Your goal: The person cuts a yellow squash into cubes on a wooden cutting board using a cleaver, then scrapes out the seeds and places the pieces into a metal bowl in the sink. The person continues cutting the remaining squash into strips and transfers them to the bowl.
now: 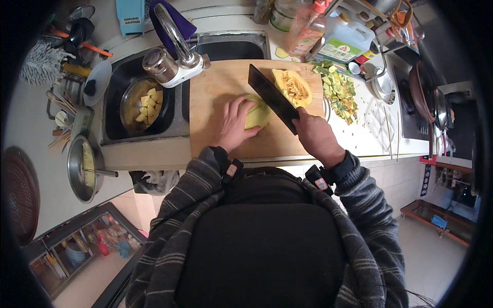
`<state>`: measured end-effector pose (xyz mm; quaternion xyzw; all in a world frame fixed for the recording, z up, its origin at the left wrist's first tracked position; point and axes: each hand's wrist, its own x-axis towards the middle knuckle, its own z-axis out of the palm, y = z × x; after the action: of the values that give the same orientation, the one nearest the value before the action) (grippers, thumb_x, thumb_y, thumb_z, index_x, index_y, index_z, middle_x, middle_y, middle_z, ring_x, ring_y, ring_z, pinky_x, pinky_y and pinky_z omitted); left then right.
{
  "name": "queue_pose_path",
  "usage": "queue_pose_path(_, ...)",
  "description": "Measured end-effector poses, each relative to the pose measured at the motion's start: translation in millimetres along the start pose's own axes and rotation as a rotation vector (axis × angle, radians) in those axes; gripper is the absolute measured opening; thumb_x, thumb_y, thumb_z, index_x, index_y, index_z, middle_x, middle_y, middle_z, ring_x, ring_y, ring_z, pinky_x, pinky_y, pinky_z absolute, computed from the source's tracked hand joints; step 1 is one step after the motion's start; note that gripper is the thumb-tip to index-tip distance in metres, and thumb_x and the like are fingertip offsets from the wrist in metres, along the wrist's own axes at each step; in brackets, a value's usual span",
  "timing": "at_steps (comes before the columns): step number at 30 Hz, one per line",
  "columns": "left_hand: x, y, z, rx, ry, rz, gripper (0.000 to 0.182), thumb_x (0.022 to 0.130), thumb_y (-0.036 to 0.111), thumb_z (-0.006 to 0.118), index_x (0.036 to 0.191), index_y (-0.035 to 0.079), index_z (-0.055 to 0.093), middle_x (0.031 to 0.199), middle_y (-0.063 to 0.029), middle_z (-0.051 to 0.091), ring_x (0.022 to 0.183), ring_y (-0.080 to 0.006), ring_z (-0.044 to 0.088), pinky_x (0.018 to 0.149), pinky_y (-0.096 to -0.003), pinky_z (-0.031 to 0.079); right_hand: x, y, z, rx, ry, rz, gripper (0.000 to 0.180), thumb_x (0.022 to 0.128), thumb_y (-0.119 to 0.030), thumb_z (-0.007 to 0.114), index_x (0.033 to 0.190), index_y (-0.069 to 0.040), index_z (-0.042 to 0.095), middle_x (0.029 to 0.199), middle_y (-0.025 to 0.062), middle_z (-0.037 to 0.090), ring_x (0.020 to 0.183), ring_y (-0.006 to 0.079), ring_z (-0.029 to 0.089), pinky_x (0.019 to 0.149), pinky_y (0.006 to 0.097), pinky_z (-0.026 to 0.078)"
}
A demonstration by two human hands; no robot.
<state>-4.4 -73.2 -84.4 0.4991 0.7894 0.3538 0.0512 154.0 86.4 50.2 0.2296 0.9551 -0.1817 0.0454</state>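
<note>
My left hand grips a pale green, peeled squash piece on the wooden cutting board. The fingers lie over its left side, with the thumb along the near edge. In my right hand is a dark-bladed cleaver, slanting up and to the left just right of that piece. Whether the blade touches the board cannot be told. Beyond the cleaver lies a squash half, cut face up, with stringy orange pulp and seeds in its hollow.
Peelings and seeds are heaped on the counter right of the board. Left, a metal bowl with pale yellow chunks sits in the sink under a faucet. A saucepan stands near the counter's left edge. Bottles crowd the back right.
</note>
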Motion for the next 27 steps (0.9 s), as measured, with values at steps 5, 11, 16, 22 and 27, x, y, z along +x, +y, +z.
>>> queue_pose_path(5, 0.5, -1.6, -0.8, -0.02, -0.004, 0.006, 0.07, 0.066, 0.025, 0.081, 0.128, 0.014, 0.051, 0.133, -0.0133, 0.041, 0.121, -0.0386, 0.038, 0.103, -0.0474, 0.036, 37.8, 0.5, 16.9, -0.039, -0.08, -0.012, 0.023, 0.093, -0.021, 0.052, 0.102, 0.001, 0.052, 0.072, 0.0227, 0.064, 0.069, 0.0412, 0.063, 0.062, 0.0515, 0.05)
queue_pose_path(11, 1.5, -1.3, 0.8, -0.044, 0.038, 0.018, 0.067, 0.066, 0.024, 0.081, 0.126, 0.017, 0.054, 0.133, -0.0127, 0.041, 0.123, -0.0381, 0.038, 0.103, -0.0479, 0.038, 60.7, 1.8, 65.6, 0.072, 0.01, 0.042, 0.028, 0.095, -0.025, 0.051, 0.109, -0.001, 0.049, 0.073, 0.0277, 0.063, 0.07, 0.0456, 0.062, 0.062, 0.055, 0.049)
queue_pose_path(16, -1.1, -0.7, -3.0, -0.044, 0.007, 0.033, 0.062, 0.068, 0.024, 0.079, 0.125, 0.018, 0.056, 0.133, -0.0126, 0.04, 0.123, -0.0377, 0.037, 0.104, -0.0459, 0.037, 63.0, 14.8, 57.4, 0.184, 0.017, 0.076, 0.034, 0.095, -0.027, 0.055, 0.112, 0.002, 0.052, 0.076, 0.0275, 0.063, 0.076, 0.0448, 0.063, 0.064, 0.0506, 0.048)
queue_pose_path(22, -2.0, -0.7, -3.2, -0.045, 0.037, 0.055, 0.062, 0.068, 0.023, 0.079, 0.125, 0.018, 0.056, 0.133, -0.0116, 0.04, 0.121, -0.0371, 0.037, 0.103, -0.0451, 0.038, 12.8, 10.5, 21.6, 0.052, 0.054, 0.024, 0.028, 0.096, -0.027, 0.051, 0.108, -0.002, 0.051, 0.071, 0.024, 0.063, 0.067, 0.0423, 0.062, 0.059, 0.0507, 0.048)
queue_pose_path(27, -2.6, 1.7, -4.6, -0.049, 0.009, 0.018, 0.063, 0.069, 0.025, 0.079, 0.126, 0.02, 0.055, 0.133, -0.0117, 0.039, 0.122, -0.0376, 0.036, 0.104, -0.046, 0.037, -14.6, 0.4, 11.0, 0.04, -0.009, 0.087, 0.027, 0.096, -0.023, 0.052, 0.11, 0.0, 0.051, 0.072, 0.0246, 0.063, 0.069, 0.0426, 0.063, 0.06, 0.05, 0.049)
